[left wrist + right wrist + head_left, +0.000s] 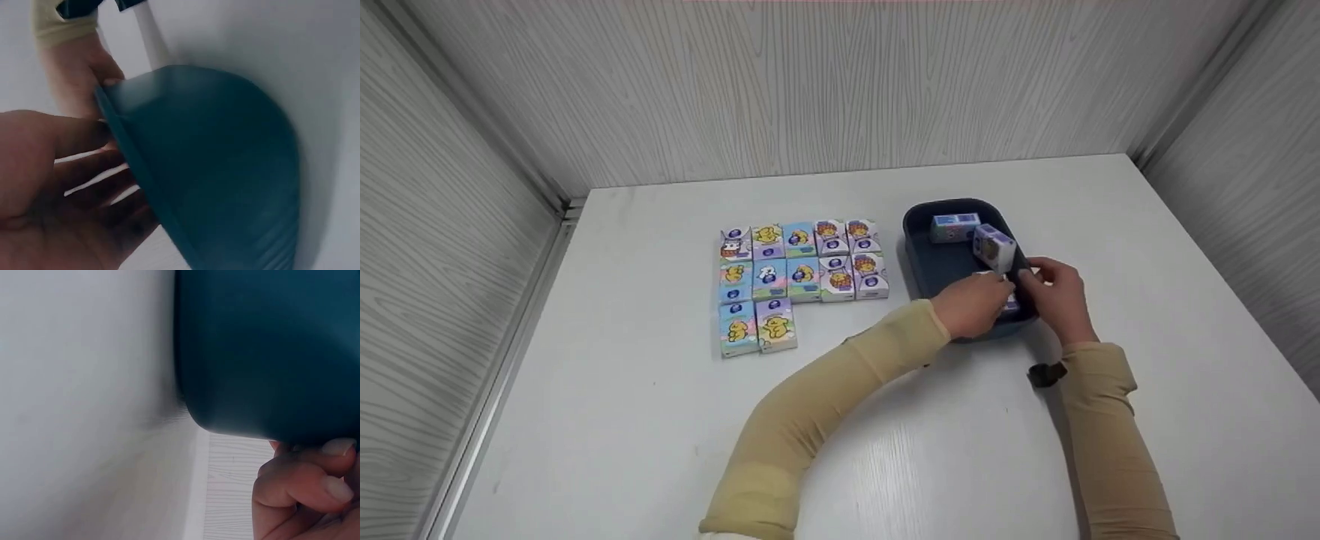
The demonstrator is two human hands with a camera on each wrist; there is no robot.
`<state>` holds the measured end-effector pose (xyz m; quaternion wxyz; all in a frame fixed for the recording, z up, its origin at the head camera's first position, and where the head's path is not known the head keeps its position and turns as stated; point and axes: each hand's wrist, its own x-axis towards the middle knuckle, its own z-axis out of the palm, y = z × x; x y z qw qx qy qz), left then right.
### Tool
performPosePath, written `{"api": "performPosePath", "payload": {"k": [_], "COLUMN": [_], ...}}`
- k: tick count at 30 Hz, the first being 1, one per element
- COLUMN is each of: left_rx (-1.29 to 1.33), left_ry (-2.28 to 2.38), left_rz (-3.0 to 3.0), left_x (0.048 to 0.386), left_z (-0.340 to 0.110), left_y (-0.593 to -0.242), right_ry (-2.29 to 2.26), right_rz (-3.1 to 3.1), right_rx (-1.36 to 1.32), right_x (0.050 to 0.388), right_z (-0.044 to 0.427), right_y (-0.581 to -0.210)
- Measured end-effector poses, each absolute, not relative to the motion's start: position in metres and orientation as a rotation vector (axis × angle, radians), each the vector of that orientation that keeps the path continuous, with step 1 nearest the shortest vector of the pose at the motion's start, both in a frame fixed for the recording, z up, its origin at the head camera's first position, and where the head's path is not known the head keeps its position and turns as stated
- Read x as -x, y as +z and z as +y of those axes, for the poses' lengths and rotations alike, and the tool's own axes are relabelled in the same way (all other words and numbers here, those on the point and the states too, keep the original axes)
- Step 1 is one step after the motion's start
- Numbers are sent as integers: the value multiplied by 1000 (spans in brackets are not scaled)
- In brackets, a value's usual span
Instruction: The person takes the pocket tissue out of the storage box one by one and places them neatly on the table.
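Note:
A dark blue plastic bin (924, 262) stands on the right half of the table. My right hand (1059, 296) grips its right rim, thumb over the edge and fingers curled outside, as the right wrist view (304, 489) shows too. Reaching over the near side, my left hand (976, 306) has its fingers down in the bin at a small printed carton (1011, 304), which it appears to pinch; the hand covers most of it. In the left wrist view the bin wall (225, 152) hides those fingertips. Two more cartons, one lying (955, 228) and one tilted (994, 248), are in the bin.
Left of the bin, several similar printed cartons (802, 280) lie flat in close rows, with two cartons (757, 327) in the nearest row. White table (622, 420) surrounds them. Wood-grain panels (840, 90) rise behind and at both sides.

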<state>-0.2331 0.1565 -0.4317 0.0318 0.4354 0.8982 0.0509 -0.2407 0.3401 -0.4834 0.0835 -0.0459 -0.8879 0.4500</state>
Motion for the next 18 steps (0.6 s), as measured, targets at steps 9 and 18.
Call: {"api": "performPosePath", "payload": {"k": [9,18], "left_rx": [-1087,-952], "left_ry": [-214,-151], "left_rz": [2724,2868], "left_x": [246,251], "left_z": [184,183], "left_y": [-437,-445], "right_ry": [1335,1299], "right_rz": [-2649,-2633], "right_rx": [130,71], "right_x": [242,242], "right_z": [340,342], "right_y": [-483,-486]}}
